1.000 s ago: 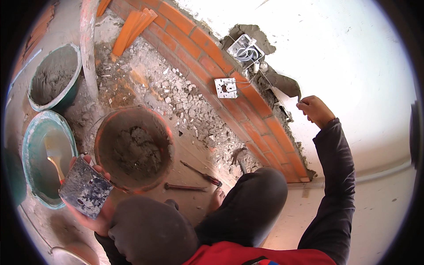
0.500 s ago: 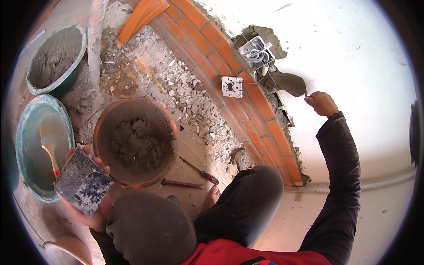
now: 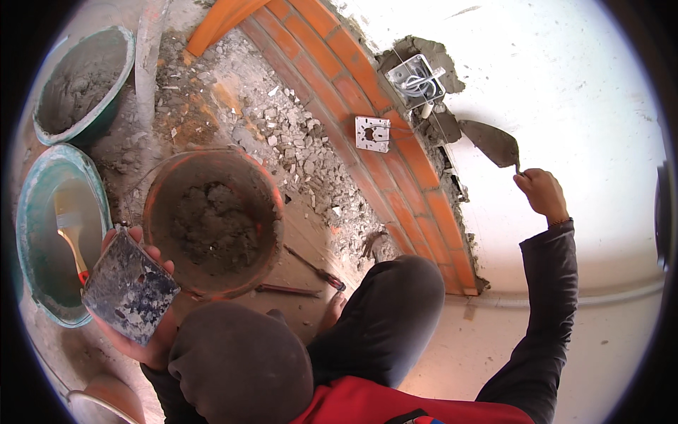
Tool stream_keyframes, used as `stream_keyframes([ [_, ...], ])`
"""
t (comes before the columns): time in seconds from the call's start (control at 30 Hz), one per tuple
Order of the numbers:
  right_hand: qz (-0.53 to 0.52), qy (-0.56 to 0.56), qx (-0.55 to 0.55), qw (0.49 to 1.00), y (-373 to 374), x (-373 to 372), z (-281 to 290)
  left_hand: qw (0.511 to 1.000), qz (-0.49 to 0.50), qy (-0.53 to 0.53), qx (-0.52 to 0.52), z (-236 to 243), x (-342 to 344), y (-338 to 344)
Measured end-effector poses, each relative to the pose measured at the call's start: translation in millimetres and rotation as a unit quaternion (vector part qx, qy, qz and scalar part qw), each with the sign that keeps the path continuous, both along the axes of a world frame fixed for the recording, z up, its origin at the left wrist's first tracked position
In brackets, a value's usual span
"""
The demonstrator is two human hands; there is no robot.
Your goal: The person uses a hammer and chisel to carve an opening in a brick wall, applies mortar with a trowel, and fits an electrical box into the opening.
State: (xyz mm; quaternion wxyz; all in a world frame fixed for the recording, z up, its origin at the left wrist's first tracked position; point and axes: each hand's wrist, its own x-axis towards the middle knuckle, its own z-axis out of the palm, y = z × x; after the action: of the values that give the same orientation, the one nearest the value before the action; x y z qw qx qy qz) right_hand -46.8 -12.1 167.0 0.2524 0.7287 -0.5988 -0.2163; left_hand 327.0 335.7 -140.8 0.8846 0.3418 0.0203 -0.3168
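My right hand [image 3: 542, 192] grips a pointing trowel [image 3: 490, 143], its grey blade held close to the white wall just right of a patch of wet mortar [image 3: 443, 127]. Above that patch, a white electrical box [image 3: 417, 79] with coiled cables sits in the wall, ringed by grey mortar. A square white cover plate [image 3: 372, 134] hangs by wires in front of the orange bricks [image 3: 385, 177]. In my left hand [image 3: 157, 333] rests a square, dark, mortar-stained plate [image 3: 132, 286], fingers curled round its edges. The trowel's handle is hidden by my fist.
A bucket of mortar [image 3: 152, 212] stands near my knee. Left of it are a green tub of water [image 3: 25, 212] holding a paintbrush [image 3: 73, 247] and a tub of grey mix [image 3: 127, 60]. Tools [image 3: 288, 290] lie by my foot; rubble [image 3: 296, 148] lines the bricks.
My right hand has moved right and slightly down, drawing the trowel away from the mortar below the box. The left hand with the plate has barely shifted.
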Motion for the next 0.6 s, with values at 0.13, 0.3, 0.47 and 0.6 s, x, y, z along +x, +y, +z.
stream_keyframes([
  [0.13, -0.004, -0.022, 0.020, 1.000, -9.5, -8.5, -21.6, 1.000, -0.006, 0.007, -0.007, 0.5, -1.9, -3.9],
  [0.3, -0.046, -0.026, 0.027, 0.998, -18.0, -32.3, -12.8, 1.000, 0.003, -0.017, 0.017, 0.7, -1.8, 0.2],
  [0.47, 0.046, -0.054, -0.012, 0.997, 18.7, -28.3, 17.2, 1.000, 0.002, -0.026, -0.006, 1.7, -5.2, -9.1],
  [0.6, 0.055, -0.254, 0.097, 0.961, 39.0, 54.8, -13.1, 0.996, -0.059, 0.002, -0.070, -3.5, 19.3, 20.5],
])
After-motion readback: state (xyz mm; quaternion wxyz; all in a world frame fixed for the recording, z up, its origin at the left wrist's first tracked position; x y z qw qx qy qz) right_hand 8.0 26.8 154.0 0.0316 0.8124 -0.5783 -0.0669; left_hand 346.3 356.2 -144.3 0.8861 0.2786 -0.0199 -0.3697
